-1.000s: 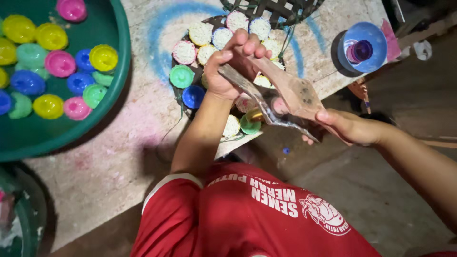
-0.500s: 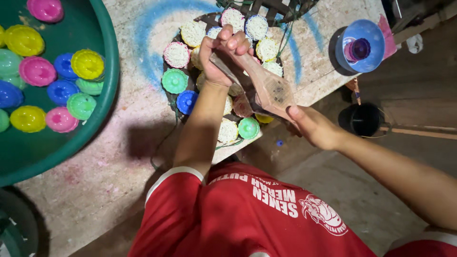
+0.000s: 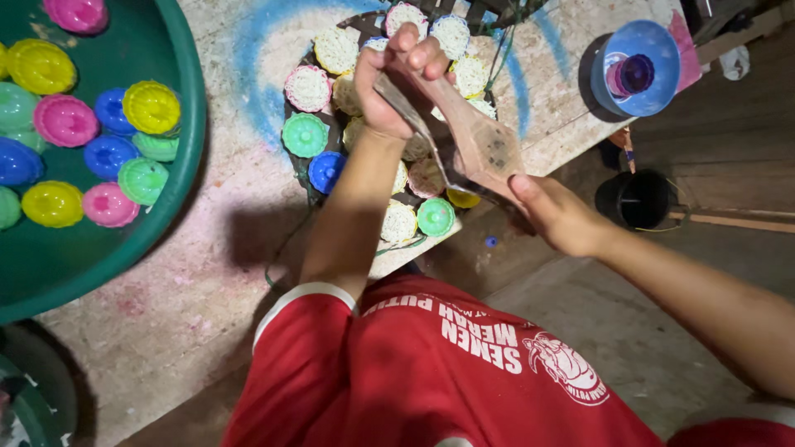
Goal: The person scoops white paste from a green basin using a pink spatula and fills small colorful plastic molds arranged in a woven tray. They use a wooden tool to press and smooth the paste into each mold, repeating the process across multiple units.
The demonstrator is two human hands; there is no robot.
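My left hand (image 3: 397,83) is closed around the narrow end of a wooden paddle (image 3: 472,136), held above a dark round rack (image 3: 364,178) of small fluted moulds (image 3: 308,88), most packed with white filling. My right hand (image 3: 556,215) grips the paddle's broad lower end with the fingers wrapped under it. The rack sits on a stained table (image 3: 207,248). A green basin (image 3: 178,207) of coloured moulds lies left; a blue bowl (image 3: 638,70) stands right.
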